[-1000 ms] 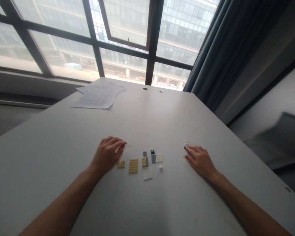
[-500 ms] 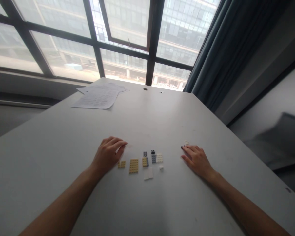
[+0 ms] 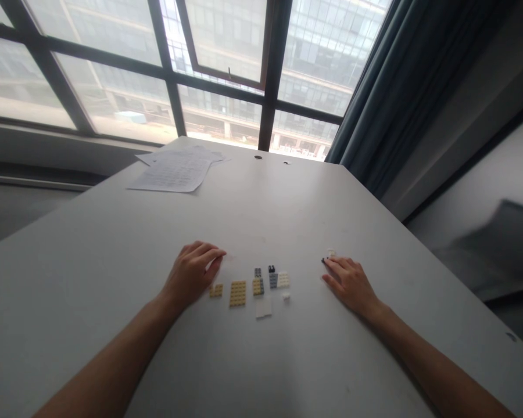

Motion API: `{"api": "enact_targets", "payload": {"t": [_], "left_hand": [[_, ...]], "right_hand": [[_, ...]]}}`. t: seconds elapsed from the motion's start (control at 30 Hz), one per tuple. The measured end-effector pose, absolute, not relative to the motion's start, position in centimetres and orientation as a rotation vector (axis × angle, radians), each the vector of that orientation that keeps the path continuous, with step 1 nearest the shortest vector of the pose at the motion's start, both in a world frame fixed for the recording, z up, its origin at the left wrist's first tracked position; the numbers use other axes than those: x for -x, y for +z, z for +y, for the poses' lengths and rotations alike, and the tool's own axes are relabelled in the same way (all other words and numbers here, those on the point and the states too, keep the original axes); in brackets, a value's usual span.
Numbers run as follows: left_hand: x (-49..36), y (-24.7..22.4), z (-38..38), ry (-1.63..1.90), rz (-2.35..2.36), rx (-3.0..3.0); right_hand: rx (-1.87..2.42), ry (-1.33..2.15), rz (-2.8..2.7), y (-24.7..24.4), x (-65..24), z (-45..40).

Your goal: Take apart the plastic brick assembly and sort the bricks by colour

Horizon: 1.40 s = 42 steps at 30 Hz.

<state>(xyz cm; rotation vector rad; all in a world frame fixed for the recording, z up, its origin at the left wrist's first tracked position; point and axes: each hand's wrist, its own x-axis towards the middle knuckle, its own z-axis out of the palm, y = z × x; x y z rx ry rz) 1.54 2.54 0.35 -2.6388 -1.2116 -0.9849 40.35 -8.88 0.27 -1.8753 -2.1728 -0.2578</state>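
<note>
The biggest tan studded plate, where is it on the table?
The biggest tan plate lies flat near the table's middle, between a small tan plate by the left hand and a tan-grey piece.

Tan plates (image 3: 237, 293), grey bricks (image 3: 272, 280) and white pieces (image 3: 263, 309) lie on a pale grey table (image 3: 287, 203).

Printed sheets (image 3: 174, 171) — text too small, unreadable.

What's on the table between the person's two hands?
In the head view, small building-brick plates lie between the left hand and right hand: tan plates, grey ones and white pieces.
</note>
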Motion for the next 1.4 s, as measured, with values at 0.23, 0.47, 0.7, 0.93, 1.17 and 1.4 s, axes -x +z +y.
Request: {"api": "enact_targets", "payload": {"t": [0.23, 0.47, 0.7, 0.93, 1.17, 1.4], "left_hand": [[-1.5, 0.3, 2.6, -0.994, -1.231, 2.646], [-1.5, 0.3, 2.6, -1.0, -1.231, 2.647], [-1.5, 0.3, 2.6, -0.987, -1.209, 2.643], [-1.5, 0.2, 2.6, -0.988, -1.214, 2.635], [-1.5, 0.3, 2.6, -0.976, -1.239, 2.646], [-1.4, 0.1, 2.7, -0.981, -1.231, 2.656]], "right_hand": [[1.858, -0.287, -2.109, 0.1, -40.9, -9.0], [1.918, -0.311, -2.064, 0.3, -42.4, -8.0], [1.953, -0.302, -2.065, -0.3, -44.0, -8.1], [1.926, -0.366, -2.034, -0.1, -45.3, -8.7], [1.733, -0.339, -2.243, 0.3, -41.8, -8.8], [1.794, -0.303, -2.234, 0.0, -41.5, -8.5]]}}
